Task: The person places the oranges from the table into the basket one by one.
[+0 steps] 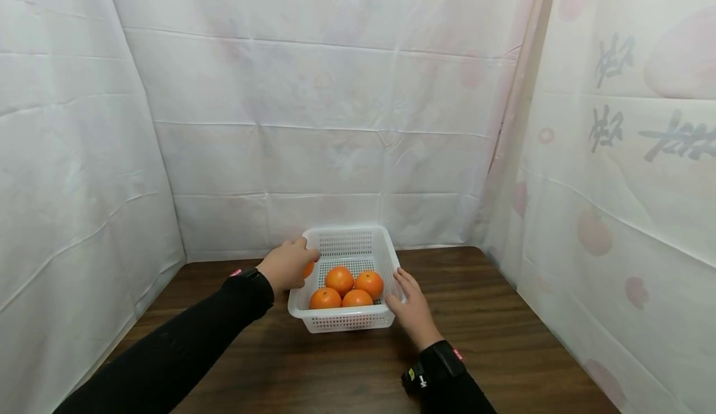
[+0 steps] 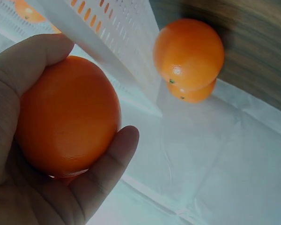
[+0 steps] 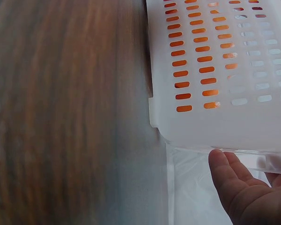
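My left hand (image 1: 288, 265) holds an orange (image 2: 68, 117) at the left rim of a white plastic basket (image 1: 349, 322), thumb and fingers curled round the fruit. In the head view that orange is mostly hidden by the hand. Inside the basket lie several oranges (image 1: 339, 280), grouped toward its near side. On the basket's right rim, near the front corner, my right hand (image 1: 414, 311) pinches the edge; its fingertips (image 3: 218, 157) show against the rim in the right wrist view. Outside the basket, the left wrist view shows another orange (image 2: 188, 54) with a second orange (image 2: 193, 92) partly behind it.
The basket stands on a dark wooden table (image 1: 475, 314), close to its back edge. White cloth (image 1: 324, 159) hangs behind the table, and more cloth sheets (image 1: 593, 227) hang along both sides.
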`<state>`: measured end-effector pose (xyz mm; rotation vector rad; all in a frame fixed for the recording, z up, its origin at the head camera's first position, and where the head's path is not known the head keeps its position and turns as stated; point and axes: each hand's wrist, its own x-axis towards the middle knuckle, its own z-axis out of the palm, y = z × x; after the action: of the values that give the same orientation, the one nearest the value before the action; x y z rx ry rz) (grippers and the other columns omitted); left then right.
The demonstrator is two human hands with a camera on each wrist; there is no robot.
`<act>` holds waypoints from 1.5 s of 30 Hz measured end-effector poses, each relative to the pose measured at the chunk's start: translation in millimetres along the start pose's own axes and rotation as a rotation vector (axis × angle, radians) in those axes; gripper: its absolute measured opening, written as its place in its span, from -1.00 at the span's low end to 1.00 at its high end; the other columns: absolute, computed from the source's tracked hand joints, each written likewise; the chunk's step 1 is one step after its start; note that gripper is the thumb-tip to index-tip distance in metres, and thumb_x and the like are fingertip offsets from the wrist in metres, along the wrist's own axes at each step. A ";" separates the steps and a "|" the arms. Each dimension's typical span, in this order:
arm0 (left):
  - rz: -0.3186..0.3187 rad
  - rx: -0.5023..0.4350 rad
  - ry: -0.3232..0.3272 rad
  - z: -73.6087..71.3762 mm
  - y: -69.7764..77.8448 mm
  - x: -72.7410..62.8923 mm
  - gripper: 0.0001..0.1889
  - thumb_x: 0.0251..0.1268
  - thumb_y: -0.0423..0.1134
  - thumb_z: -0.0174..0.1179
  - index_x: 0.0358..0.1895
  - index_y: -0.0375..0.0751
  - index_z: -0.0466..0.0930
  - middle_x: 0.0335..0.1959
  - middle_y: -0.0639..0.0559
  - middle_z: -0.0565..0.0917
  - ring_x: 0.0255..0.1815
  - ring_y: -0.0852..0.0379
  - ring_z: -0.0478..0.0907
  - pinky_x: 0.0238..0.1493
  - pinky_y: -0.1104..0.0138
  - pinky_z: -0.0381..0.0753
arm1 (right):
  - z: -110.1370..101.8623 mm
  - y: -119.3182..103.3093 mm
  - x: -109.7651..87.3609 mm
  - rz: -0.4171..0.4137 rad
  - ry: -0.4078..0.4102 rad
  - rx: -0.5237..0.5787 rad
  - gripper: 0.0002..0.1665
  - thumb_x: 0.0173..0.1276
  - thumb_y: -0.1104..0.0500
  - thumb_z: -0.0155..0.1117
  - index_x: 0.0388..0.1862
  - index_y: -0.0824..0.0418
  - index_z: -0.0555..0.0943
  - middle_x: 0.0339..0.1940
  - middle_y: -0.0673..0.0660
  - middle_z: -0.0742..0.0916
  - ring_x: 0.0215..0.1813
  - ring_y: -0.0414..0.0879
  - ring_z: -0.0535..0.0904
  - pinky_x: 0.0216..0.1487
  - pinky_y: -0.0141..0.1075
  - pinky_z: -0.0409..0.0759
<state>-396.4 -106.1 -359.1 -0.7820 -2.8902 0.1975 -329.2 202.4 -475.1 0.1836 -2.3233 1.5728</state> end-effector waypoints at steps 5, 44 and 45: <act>0.004 0.009 0.003 -4.0 0.3 3.0 -0.41 0.10 -0.15 0.65 0.23 0.14 0.65 0.03 -0.07 0.60 -0.10 -0.05 0.52 -0.06 0.10 0.75 | 0.8 -0.4 0.6 -0.005 0.000 0.007 -0.22 0.35 0.24 0.29 0.56 0.38 0.44 0.71 0.23 0.37 0.68 0.28 0.26 0.61 0.23 0.26; -0.052 -0.262 0.056 11.9 -12.4 39.1 -0.41 0.15 -0.19 0.60 0.27 0.23 0.65 0.30 -0.20 0.40 0.06 -0.13 0.45 0.04 0.10 0.71 | 1.9 -0.7 -3.2 -0.002 0.018 -0.010 -0.21 0.30 0.24 0.29 0.54 0.37 0.47 0.69 0.23 0.39 0.66 0.28 0.30 0.61 0.22 0.29; -0.052 -0.268 0.060 12.4 -12.7 39.5 -0.41 0.15 -0.19 0.60 0.28 0.23 0.65 0.27 -0.18 0.40 0.05 -0.12 0.44 0.02 0.11 0.70 | 1.8 -1.1 -3.2 -0.002 0.019 -0.007 -0.20 0.29 0.24 0.29 0.54 0.37 0.47 0.69 0.23 0.39 0.66 0.28 0.30 0.61 0.22 0.28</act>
<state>-438.4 -98.0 -365.2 -0.7357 -2.9109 -0.2196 -326.2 200.0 -475.9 0.1685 -2.3141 1.5583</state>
